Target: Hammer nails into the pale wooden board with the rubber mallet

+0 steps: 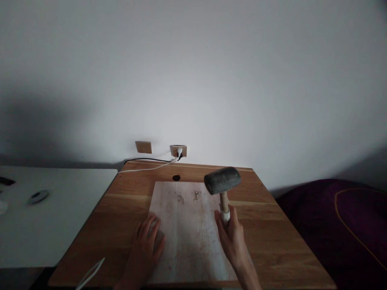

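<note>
My right hand (231,233) is wrapped round the handle of a rubber mallet (223,180), low on its pale wooden grip. The mallet's dark head is raised above the right part of a worn, whitish board (187,241). My left hand (147,241) rests with fingers spread on the board's left edge, holding nothing. Toward the board's far end lie two small clusters of metal pieces, perhaps nails or screws: one group (197,195) nearer the mallet, another (181,198) to its left. They are too small to make out exactly.
The board lies on a wooden table (272,241) against a wall. White and black cables run from a wall socket (179,151) along the back edge. A white table (60,221) adjoins on the left. Purple fabric (326,225) is at the right. A white cord (90,274) shows front left.
</note>
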Action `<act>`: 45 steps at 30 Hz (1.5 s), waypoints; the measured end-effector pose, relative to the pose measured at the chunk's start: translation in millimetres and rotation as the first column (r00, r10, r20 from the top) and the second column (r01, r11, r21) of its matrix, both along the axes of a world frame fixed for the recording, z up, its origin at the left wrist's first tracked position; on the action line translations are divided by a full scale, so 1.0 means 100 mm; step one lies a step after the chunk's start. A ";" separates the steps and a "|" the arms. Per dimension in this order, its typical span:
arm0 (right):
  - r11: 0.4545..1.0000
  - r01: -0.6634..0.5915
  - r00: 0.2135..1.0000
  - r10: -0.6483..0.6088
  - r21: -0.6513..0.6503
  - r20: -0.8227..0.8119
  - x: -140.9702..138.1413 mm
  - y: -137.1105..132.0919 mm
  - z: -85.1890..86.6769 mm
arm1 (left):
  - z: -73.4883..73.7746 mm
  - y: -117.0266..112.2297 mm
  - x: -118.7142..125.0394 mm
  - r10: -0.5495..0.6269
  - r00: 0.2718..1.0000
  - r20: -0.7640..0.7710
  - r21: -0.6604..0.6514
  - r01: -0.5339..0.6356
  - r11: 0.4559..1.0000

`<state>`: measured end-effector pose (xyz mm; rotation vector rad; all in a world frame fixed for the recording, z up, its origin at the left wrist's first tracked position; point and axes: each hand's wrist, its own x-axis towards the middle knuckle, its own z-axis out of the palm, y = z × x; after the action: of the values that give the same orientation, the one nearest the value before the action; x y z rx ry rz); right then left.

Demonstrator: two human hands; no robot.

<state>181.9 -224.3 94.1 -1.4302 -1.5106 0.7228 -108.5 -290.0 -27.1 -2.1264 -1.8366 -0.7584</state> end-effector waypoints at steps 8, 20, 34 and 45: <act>0.943 -0.250 0.961 0.269 -0.219 0.065 -0.06 -0.04 -0.35 | -0.01 -0.01 0.00 0.021 0.998 0.059 -0.054 -0.018 0.998; 0.752 -0.629 0.637 0.355 -0.195 -0.684 -0.39 -0.01 -0.03 | -0.04 0.00 -0.02 0.026 0.995 0.093 -0.053 -0.021 0.998; 0.973 -0.230 0.860 0.201 -0.005 -0.469 -0.31 0.01 0.05 | -0.15 0.02 -0.06 0.025 0.993 0.117 -0.007 -0.025 1.000; 0.850 -0.344 0.775 0.017 -0.399 -0.632 -0.50 0.13 -0.23 | -0.04 -0.01 -0.04 0.016 0.992 0.129 -0.042 -0.011 0.999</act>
<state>132.1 -210.9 70.7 -1.2130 -0.9799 1.6277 -112.9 -290.6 -30.7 -2.1337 -1.9450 -0.8812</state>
